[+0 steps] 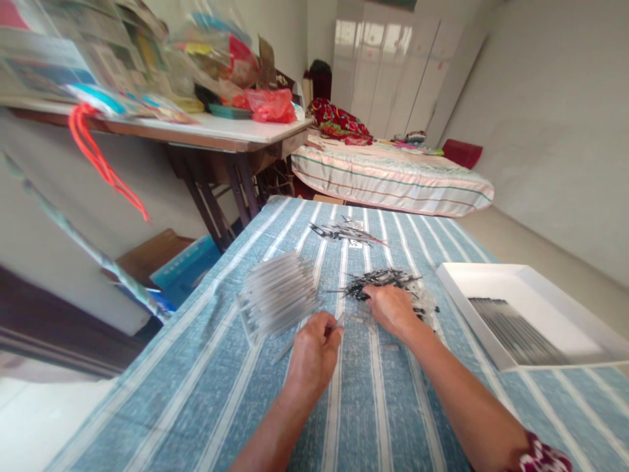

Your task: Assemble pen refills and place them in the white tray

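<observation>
Pinching a slim pale tube (340, 320) in the left hand (317, 341), touching dark parts (386, 276) on the striped tabletop (354, 419) with the right hand (392, 309) — too hidden to tell whether gripping. Best to steady the tube, separating parts singly.

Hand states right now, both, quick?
Left hand: closed, holding a thin translucent tube.
Right hand: fingertips at the pile of dark thin pieces; whether it grips one cannot be told.
</observation>
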Available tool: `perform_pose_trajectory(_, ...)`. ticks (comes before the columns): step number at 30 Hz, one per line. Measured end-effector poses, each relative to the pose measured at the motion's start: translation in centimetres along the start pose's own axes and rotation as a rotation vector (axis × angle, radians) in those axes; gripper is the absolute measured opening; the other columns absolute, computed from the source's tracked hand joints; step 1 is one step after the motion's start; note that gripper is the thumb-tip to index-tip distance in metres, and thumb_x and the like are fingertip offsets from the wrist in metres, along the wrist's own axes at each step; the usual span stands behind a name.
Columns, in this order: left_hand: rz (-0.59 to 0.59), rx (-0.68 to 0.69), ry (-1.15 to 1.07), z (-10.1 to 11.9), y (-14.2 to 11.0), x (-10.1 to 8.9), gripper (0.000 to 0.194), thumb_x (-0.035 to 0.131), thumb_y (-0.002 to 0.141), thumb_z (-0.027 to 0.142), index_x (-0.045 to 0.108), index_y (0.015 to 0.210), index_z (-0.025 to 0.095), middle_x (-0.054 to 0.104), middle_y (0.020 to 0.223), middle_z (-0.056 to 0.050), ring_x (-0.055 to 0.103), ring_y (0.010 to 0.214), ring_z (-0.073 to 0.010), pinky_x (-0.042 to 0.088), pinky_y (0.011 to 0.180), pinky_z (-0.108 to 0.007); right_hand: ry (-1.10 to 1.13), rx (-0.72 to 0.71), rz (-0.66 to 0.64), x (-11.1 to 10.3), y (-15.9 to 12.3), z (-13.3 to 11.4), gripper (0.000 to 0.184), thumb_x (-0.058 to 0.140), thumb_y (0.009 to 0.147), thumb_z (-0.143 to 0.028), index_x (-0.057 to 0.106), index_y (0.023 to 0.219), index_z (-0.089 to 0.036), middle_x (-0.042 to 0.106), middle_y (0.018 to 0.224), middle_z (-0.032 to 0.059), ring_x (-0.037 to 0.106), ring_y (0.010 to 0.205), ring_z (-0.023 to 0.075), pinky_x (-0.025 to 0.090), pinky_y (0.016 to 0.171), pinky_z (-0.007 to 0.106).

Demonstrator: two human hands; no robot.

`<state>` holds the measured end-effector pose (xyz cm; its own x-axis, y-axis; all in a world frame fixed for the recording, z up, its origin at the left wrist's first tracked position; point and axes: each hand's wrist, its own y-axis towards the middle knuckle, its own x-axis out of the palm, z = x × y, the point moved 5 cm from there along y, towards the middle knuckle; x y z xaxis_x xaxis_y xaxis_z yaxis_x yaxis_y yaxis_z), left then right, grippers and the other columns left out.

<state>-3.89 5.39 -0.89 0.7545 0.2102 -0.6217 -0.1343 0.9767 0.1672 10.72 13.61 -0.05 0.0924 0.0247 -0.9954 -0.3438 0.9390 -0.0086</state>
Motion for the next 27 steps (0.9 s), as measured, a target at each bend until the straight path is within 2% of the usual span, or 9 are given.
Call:
perform_pose_trajectory(4, -0.042, -0.026, -0.119, -0.1, 0.0, 0.5, 0.009, 0.048, 0.074, 0.022, 0.051, 0.066, 0.020, 0.047, 0.058, 0.005, 0.047, 0.056, -0.0128, 0.034, 0.055, -0.023, -0.019, -0.051, -0.007, 0.0, 0.5, -0.5, 0.028, 0.037, 0.087, -0.018, 0.064, 0.088, -0.019, 0.070, 0.077, 0.0107, 0.065, 0.076, 0.0223, 0.036, 0.060, 0.026)
perform_pose_trajectory(7, -0.054, -0.033, -0.187, -0.2, 0.0, 0.5, 0.007, 0.049, 0.072, 0.022, 0.051, 0.066, 0.020, 0.045, 0.056, 0.005, 0.045, 0.055, -0.0123, 0.034, 0.056, -0.023, -0.003, -0.131, 0.001, -0.5, -0.4, -1.0, 0.026, 0.037, 0.089, -0.022, 0.063, 0.088, -0.022, 0.070, 0.080, 0.0063, 0.064, 0.077, 0.0189, 0.035, 0.061, 0.024)
perform_pose_trajectory(12, -0.079, -0.032, -0.245, 0.0, 0.0, 0.5, 0.007, 0.050, 0.073, 0.022, 0.053, 0.066, 0.020, 0.046, 0.056, 0.005, 0.046, 0.055, -0.0127, 0.035, 0.056, -0.024, 0.050, -0.334, 0.129, -1.9, -3.0, -2.1, 0.027, 0.035, 0.091, -0.021, 0.061, 0.085, -0.021, 0.067, 0.076, 0.0022, 0.060, 0.070, 0.0138, 0.030, 0.057, 0.023)
perform_pose_trajectory(17, -0.106, -0.024, -0.280, 0.6, -0.1, 0.5, 0.007, 0.052, 0.072, 0.022, 0.055, 0.066, 0.019, 0.047, 0.054, 0.005, 0.046, 0.053, -0.0127, 0.035, 0.054, -0.024, 0.011, -0.396, 0.210, -2.4, -4.2, -2.5, 0.023, 0.038, 0.089, -0.016, 0.060, 0.082, -0.018, 0.063, 0.068, 0.0033, 0.056, 0.064, 0.0144, 0.029, 0.057, 0.024)
perform_pose_trajectory(22, -0.146, -0.036, -0.320, 0.5, -0.2, 1.0, 0.006, 0.052, 0.072, 0.021, 0.055, 0.067, 0.019, 0.048, 0.054, 0.005, 0.044, 0.049, -0.0114, 0.035, 0.050, -0.023, -0.075, -0.433, 0.205, -2.8, -4.6, -3.0, 0.016, 0.043, 0.087, -0.014, 0.059, 0.083, -0.018, 0.062, 0.068, 0.0036, 0.056, 0.064, 0.0150, 0.032, 0.059, 0.025)
perform_pose_trajectory(27, -0.209, -0.127, -0.425, 0.3, -0.4, 1.5, 0.006, 0.052, 0.072, 0.022, 0.055, 0.068, 0.018, 0.052, 0.052, 0.005, 0.044, 0.044, -0.0107, 0.035, 0.046, -0.023, -0.149, -0.488, 0.235, -3.6, -5.4, -3.5, 0.011, 0.048, 0.086, -0.016, 0.058, 0.082, -0.017, 0.060, 0.068, 0.0038, 0.056, 0.064, 0.0155, 0.033, 0.059, 0.025)
